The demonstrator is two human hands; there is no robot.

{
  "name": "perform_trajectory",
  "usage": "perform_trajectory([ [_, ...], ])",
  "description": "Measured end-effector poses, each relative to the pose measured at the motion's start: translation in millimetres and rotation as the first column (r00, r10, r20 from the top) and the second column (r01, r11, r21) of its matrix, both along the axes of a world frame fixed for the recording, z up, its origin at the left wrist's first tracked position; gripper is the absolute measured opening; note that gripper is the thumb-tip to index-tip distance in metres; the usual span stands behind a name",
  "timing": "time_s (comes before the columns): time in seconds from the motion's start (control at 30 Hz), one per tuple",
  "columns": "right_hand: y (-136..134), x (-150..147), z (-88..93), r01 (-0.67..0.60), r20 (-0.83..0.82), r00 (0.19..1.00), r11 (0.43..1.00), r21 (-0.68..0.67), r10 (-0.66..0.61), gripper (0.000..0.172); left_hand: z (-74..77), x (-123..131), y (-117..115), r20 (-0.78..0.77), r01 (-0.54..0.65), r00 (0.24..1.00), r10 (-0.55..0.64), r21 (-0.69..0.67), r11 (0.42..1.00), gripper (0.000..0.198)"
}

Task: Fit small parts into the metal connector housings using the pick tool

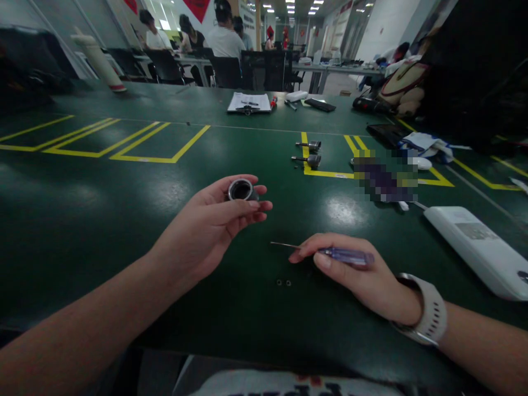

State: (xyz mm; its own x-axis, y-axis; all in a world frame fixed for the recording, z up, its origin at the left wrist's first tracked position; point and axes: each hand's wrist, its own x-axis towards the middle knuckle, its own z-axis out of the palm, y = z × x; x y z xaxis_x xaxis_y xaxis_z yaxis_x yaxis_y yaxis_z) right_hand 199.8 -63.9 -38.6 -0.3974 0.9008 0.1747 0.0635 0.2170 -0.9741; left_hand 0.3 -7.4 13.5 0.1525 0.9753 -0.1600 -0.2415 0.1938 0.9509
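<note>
My left hand point(214, 220) is closed around a dark metal cup-shaped part point(241, 190), its round open mouth tilted up toward me. In my right hand point(355, 275) is a screwdriver point(344, 256) with a clear purple handle, its thin shaft pointing left and held above the table. The tip is apart from the metal part. Below it, two small nuts point(284, 282) lie side by side on the green table point(124, 220). Farther off, two metal parts with cup-shaped heads and thin stems point(312, 160) rest near a yellow tape corner.
On the right lie a white power bank point(478, 250) with a cable and a blurred-out object point(383, 179). A clipboard point(249, 103) with paper and a pen sits at the back. A pale bottle point(99, 60) stands far left. Several people sit beyond the table.
</note>
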Motion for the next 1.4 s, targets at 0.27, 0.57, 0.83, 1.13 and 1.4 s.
perform_trajectory([
  [0.27,7,1,-3.1,0.204,-0.293,0.914,0.943,-0.262,-0.279,0.026,-0.8,1,-1,0.105,0.052,0.993,-0.044,-0.077,0.996,0.03],
  [0.57,10,11,2.7,0.246,0.082,0.967,0.968,-0.039,-0.242,0.006,-2.7,3,-3,0.069,0.099,0.993,-0.091,-0.124,0.987,0.028],
  [0.83,9,21,14.8,-0.193,0.549,0.833,0.966,0.173,0.068,0.026,-2.7,2,-4,0.037,0.083,0.996,-0.08,-0.087,0.993,0.028],
  [1.13,5,10,4.7,-0.323,0.47,0.864,0.917,0.235,0.184,0.02,-6.0,0,-1,0.064,0.142,0.989,-0.135,-0.105,0.984,0.027],
  [1.4,1,6,3.6,-0.152,0.37,0.929,0.923,0.353,0.012,0.014,-6.1,3,-3,0.047,0.143,0.989,-0.139,-0.118,0.983,0.027],
])
